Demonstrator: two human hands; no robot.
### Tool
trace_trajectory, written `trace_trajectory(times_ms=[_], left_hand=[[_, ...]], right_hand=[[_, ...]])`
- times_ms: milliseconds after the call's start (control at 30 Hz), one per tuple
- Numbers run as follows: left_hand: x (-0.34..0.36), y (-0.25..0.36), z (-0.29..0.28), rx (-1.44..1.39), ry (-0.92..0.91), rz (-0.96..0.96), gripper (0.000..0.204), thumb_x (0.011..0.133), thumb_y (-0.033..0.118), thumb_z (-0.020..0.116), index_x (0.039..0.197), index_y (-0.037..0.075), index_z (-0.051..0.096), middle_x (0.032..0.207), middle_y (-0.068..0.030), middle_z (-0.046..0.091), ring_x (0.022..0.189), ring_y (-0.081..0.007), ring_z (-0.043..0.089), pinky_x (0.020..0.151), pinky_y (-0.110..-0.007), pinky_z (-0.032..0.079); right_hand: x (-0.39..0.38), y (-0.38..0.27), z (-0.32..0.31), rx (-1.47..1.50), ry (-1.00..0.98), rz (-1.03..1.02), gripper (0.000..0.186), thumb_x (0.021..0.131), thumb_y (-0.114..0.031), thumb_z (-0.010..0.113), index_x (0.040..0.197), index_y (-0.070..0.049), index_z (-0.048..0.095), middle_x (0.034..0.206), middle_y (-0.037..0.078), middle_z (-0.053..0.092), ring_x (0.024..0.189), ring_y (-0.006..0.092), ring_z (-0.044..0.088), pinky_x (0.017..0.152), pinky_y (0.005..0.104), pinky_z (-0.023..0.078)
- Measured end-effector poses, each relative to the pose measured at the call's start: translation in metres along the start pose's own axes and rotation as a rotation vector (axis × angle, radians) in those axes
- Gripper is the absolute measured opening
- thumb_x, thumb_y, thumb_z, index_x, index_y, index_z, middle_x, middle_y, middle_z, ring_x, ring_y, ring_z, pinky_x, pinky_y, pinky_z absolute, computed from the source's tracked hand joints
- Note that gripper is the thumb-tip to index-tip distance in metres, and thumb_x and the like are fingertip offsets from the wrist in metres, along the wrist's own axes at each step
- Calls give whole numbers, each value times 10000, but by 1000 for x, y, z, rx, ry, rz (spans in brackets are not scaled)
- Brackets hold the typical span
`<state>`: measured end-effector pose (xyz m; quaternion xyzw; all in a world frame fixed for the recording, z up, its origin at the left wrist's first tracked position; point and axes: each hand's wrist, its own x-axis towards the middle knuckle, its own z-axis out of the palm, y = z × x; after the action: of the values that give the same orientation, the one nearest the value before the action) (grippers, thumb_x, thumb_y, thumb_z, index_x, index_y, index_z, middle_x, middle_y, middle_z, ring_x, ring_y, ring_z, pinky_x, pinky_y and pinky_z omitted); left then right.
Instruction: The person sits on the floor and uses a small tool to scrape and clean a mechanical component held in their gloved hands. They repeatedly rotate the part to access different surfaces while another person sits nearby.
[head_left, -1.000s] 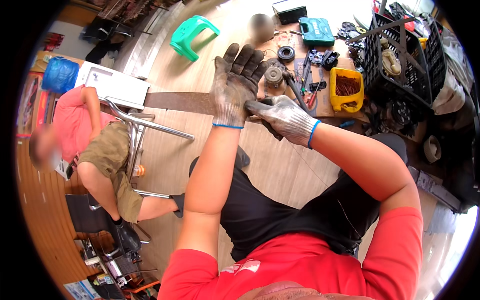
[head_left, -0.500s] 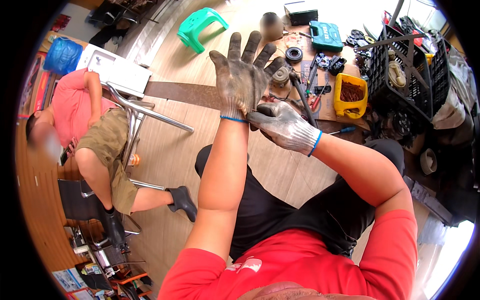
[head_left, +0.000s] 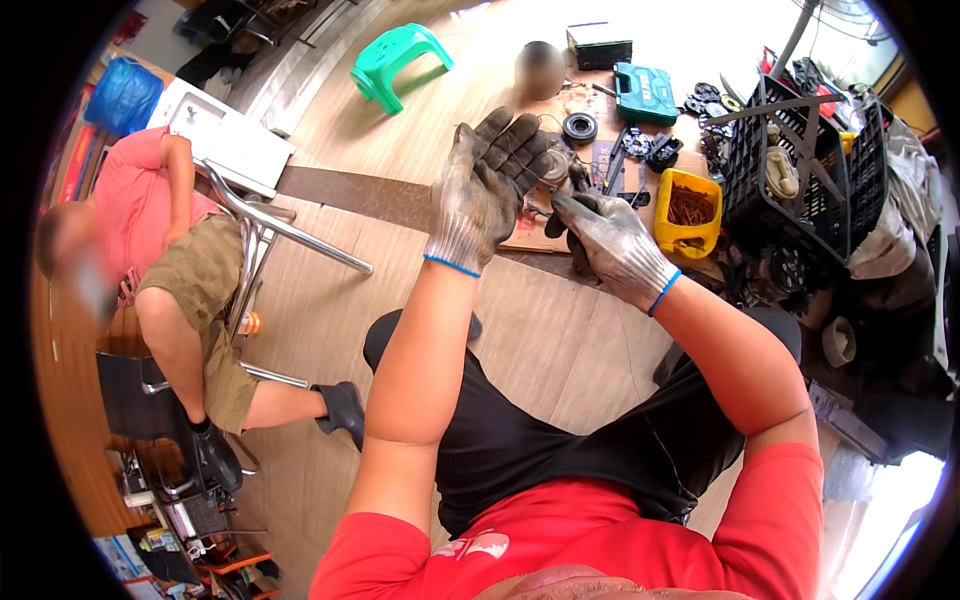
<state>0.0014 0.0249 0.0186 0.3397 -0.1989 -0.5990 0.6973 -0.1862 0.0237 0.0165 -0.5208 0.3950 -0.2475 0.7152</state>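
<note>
My left hand (head_left: 480, 190), in a grimy knit glove with a blue cuff, is raised palm up, its fingers apart and slightly bent. My right hand (head_left: 610, 240), similarly gloved, is to its right with fingers curled; what they hold, if anything, is hidden. Just beyond both hands, on cardboard (head_left: 530, 236), lie a round metal part (head_left: 554, 170), partly hidden, a black ring part (head_left: 580, 128), several tools and small black parts (head_left: 663, 152). A yellow cut-open container (head_left: 688, 210) of rusty bits stands right of my right hand.
Another person (head_left: 150, 215) in pink sits at the left beside metal chair tubing (head_left: 300, 245) and a white board (head_left: 215, 140). A green stool (head_left: 400, 68) stands at the back. A teal case (head_left: 645, 95) is on the cardboard; black crates (head_left: 805, 210) with piled parts fill the right side.
My right hand has drawn away from my left wrist toward the right. My left hand has lowered a little, its fingers less spread than half a second ago.
</note>
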Motion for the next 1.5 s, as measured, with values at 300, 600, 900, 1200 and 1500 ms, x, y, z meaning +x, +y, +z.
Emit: trace_trajectory(times_ms=[300, 600, 900, 1200, 1500], left_hand=[[-12, -5, -6, -34, -159, -107, 528, 1111, 440, 366, 1370, 20, 554, 1302, -198, 668, 1220, -365, 646, 1031, -513, 537], [-23, -8, 4, 134, -185, -62, 314, 1075, 258, 524, 1223, 8, 644, 1117, -178, 736, 1067, -357, 714, 938, -507, 580], [-36, -2, 32, 66, 93, -33, 238, 1063, 241, 565, 1138, 30, 644, 773, -74, 636, 834, -294, 690, 712, -481, 578], [-26, 7, 13, 73, 133, 62, 244, 1054, 270, 594, 1146, 54, 660, 837, -77, 690, 864, -301, 702, 724, -468, 582], [-29, -2, 2, 55, 52, 19, 244, 1058, 266, 583, 1154, 58, 667, 927, -112, 737, 925, -327, 729, 772, -495, 599]], right_hand=[[5, 4, -5, -238, 33, -151, 201, 999, -64, 575, 1163, 5, 669, 875, 120, 677, 750, 203, 638, 647, 324, 496], [2, 11, -9, -336, 35, -200, 234, 1040, -201, 585, 1092, -8, 706, 855, 134, 687, 760, 173, 605, 692, 332, 497], [2, 20, -3, -710, -39, -469, 279, 1016, -319, 601, 1077, -65, 700, 928, 212, 709, 880, 425, 672, 731, 468, 533], [7, 27, -14, -647, -104, -332, 365, 990, -311, 647, 1222, -30, 679, 1055, 217, 727, 957, 396, 705, 821, 444, 544], [-6, 9, -16, -121, -184, -89, 343, 979, -233, 673, 1223, 8, 674, 861, 59, 673, 687, 105, 603, 616, 265, 507]])
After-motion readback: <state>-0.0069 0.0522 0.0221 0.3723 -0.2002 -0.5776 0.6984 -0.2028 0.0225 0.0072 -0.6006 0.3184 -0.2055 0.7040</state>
